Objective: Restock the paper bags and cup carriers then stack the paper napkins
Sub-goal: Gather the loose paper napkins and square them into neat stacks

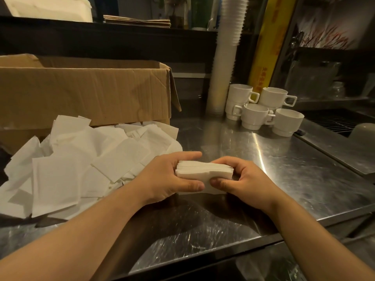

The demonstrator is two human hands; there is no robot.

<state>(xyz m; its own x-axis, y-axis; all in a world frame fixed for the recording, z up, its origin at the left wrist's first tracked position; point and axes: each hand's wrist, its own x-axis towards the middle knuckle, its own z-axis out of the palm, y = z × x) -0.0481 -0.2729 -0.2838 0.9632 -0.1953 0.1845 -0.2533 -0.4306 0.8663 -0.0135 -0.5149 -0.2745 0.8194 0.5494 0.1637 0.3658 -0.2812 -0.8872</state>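
Head view: our left hand [168,177] and right hand [241,179] clasp a squared napkin stack [203,172] just above the worktop [284,169]. Loose napkins [81,159] lie heaped left of it, unstacked. Stacking looks barely begun; bag and carrier restocking cannot be judged.

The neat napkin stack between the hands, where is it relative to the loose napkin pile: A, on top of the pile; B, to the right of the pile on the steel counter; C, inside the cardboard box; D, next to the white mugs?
B: the napkin stack, held by the left hand and right hand, sits on the steel counter right of the loose napkin pile.
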